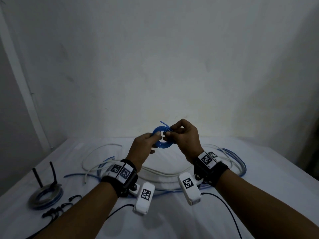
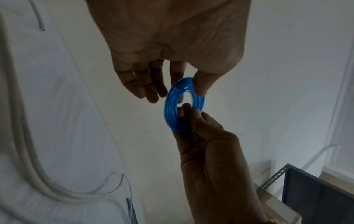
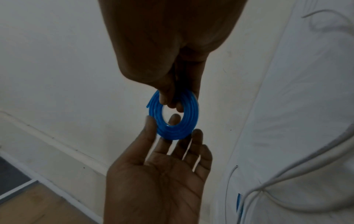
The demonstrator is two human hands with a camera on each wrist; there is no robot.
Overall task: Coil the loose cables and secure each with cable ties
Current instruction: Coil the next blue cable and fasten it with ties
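blue coil (image 1: 162, 139) pinched between left hand (image 1: 141, 149) and right hand (image 1: 185, 137).

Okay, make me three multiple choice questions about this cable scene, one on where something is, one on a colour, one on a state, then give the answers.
1. Where is the finished coil with black ties?
A. near left on the table
B. far right
C. in the hands

2. What colour is the held coil?
A. white
B. blue
C. black

3. How is the held coil?
A. lying on the table
B. hanging from one hand
C. gripped by both hands, no tie on it

Answers: 1 A, it lies beside the left forearm. 2 B, plainly blue. 3 C, the left hand and right hand pinch opposite sides in the air.
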